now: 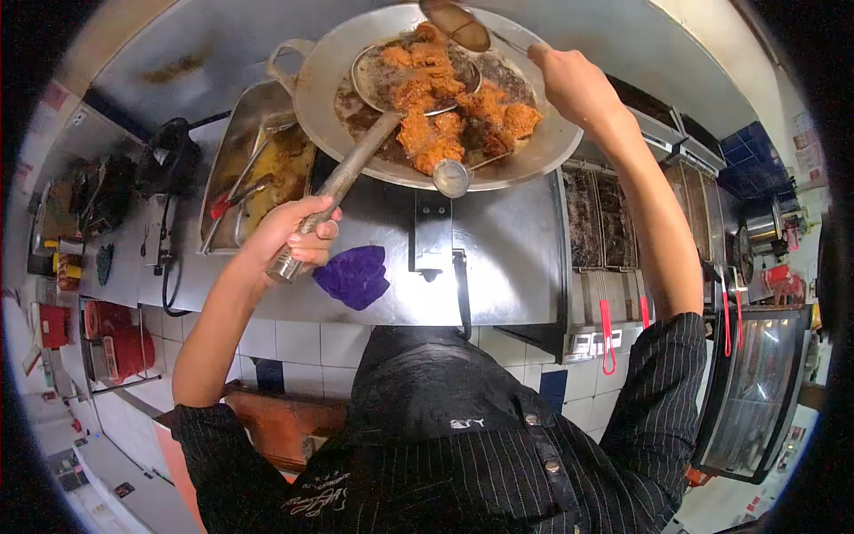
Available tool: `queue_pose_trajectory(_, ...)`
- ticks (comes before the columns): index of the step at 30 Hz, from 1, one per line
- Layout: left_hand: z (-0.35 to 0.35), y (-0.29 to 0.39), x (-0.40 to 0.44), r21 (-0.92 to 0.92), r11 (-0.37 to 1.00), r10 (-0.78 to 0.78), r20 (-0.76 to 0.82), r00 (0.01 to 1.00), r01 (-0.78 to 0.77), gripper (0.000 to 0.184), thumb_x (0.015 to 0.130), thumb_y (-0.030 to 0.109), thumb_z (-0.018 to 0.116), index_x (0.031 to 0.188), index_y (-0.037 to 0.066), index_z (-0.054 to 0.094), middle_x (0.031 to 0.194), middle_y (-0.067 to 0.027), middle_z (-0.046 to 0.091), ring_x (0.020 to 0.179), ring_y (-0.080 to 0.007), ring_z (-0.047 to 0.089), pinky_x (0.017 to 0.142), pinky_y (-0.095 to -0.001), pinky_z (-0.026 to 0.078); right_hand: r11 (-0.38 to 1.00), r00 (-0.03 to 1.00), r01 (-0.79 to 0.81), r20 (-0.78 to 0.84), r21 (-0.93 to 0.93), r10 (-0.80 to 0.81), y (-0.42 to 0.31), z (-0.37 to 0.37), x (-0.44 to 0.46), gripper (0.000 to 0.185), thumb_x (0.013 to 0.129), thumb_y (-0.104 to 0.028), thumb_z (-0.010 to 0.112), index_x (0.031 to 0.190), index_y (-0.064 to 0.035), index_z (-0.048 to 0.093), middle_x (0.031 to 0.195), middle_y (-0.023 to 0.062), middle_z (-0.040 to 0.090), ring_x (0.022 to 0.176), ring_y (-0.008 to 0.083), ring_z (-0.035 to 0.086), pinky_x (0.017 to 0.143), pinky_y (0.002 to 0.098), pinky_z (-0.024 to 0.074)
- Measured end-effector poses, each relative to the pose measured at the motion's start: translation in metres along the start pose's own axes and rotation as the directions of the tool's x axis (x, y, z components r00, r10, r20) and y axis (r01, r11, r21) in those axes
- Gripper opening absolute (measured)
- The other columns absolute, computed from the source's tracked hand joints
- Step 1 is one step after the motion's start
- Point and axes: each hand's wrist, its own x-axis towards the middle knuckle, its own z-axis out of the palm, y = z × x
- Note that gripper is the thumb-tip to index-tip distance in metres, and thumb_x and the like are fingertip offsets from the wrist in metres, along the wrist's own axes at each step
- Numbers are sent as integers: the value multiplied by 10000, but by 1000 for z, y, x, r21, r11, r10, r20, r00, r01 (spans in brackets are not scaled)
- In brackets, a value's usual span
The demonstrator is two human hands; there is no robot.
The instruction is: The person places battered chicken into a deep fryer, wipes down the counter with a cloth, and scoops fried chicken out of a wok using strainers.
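My left hand (298, 233) is closed round the thick metal handle of a skimmer (360, 153), whose round head lies in a wide pan (320, 111) of dark oil. Browned fried pieces (431, 133) rest on the skimmer and in the oil beside it. Above the pan's right side, my right hand (569, 80) grips the thin handle of a ladle (463, 27), its bowl over the far part of the pan. A small round metal cup-like piece (452, 178) shows at the pan's near rim.
Left of the pan sits a metal tray (258, 169) with yellowish liquid and tongs. A purple cloth (354, 277) lies on the steel counter (507, 267) near my left hand. Fryers (600, 218) with red-handled baskets stand at the right.
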Motion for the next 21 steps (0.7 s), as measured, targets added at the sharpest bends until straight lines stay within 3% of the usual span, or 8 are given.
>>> queue_pose_trajectory(1, 1, 0, -1, 17, 1000, 13, -38, 999, -12, 209, 958, 207, 498, 933, -1, 494, 622, -20, 491, 357, -14, 348, 312, -183, 309, 997, 997, -78, -13, 21, 78, -2, -6, -1, 322, 846, -16, 415, 1133, -24, 560, 949, 265, 632, 911, 408, 614, 770, 492, 494)
queue_pose_trajectory(5, 3, 2, -9, 69, 997, 40, -14, 999, -39, 187, 946, 191, 505, 910, 12, 464, 715, -72, 510, 401, -21, 348, 346, -185, 312, 996, 994, -94, -57, 0, 94, 13, 10, 14, 337, 847, -9, 406, 1153, -22, 545, 945, 264, 634, 907, 410, 615, 767, 497, 494)
queue_pose_trajectory(8, 7, 4, -15, 189, 978, 109, -86, 990, -91, 201, 942, 191, 508, 911, 2, 449, 737, -98, 514, 409, -30, 351, 350, -198, 309, 993, 993, -119, 4, -8, 119, 25, 32, 34, 325, 841, -2, 411, 1132, -9, 556, 943, 270, 632, 908, 410, 613, 777, 486, 494)
queue_pose_trajectory(11, 4, 12, -15, 200, 977, 100, -152, 983, -69, 217, 941, 198, 510, 914, -6, 440, 753, -113, 518, 407, -38, 354, 349, -207, 308, 998, 996, -36, 82, -42, 39, 43, 67, 60, 308, 838, -16, 428, 1109, -2, 572, 932, 278, 630, 903, 415, 612, 790, 480, 487)
queue_pose_trajectory(13, 3, 19, -14, 235, 971, 88, -196, 977, -40, 226, 941, 196, 520, 923, -21, 457, 733, -90, 512, 379, -21, 337, 321, -197, 302, 987, 987, 137, 69, 79, -143, 47, 81, 73, 302, 826, -30, 449, 1092, 2, 587, 921, 287, 625, 894, 425, 611, 801, 480, 478)
queue_pose_trajectory(17, -9, 28, -6, 222, 974, 81, -166, 983, -43, 221, 941, 197, 524, 905, -10, 456, 704, -65, 496, 377, -20, 336, 318, -200, 300, 991, 992, 70, 92, 115, -81, 25, 84, 76, 273, 799, -39, 488, 1050, -4, 593, 895, 282, 627, 866, 427, 615, 767, 484, 488)
queue_pose_trajectory(19, -16, 31, 1, 167, 986, -1, -59, 998, 11, 185, 944, 174, 517, 881, 12, 452, 639, -16, 471, 368, -22, 337, 316, -203, 302, 990, 981, 144, 135, -2, -142, 11, 77, 73, 206, 809, -44, 483, 992, -15, 574, 861, 272, 630, 838, 413, 626, 706, 492, 499)
queue_pose_trajectory(21, -30, 32, 9, 104, 993, -56, 8, 998, 55, 149, 946, 146, 504, 880, 22, 452, 612, 4, 458, 365, -21, 338, 318, -200, 306, 997, 989, 70, 132, -45, -63, -19, 45, 50, 212, 812, -71, 515, 997, 0, 589, 861, 263, 643, 850, 421, 637, 717, 492, 527)
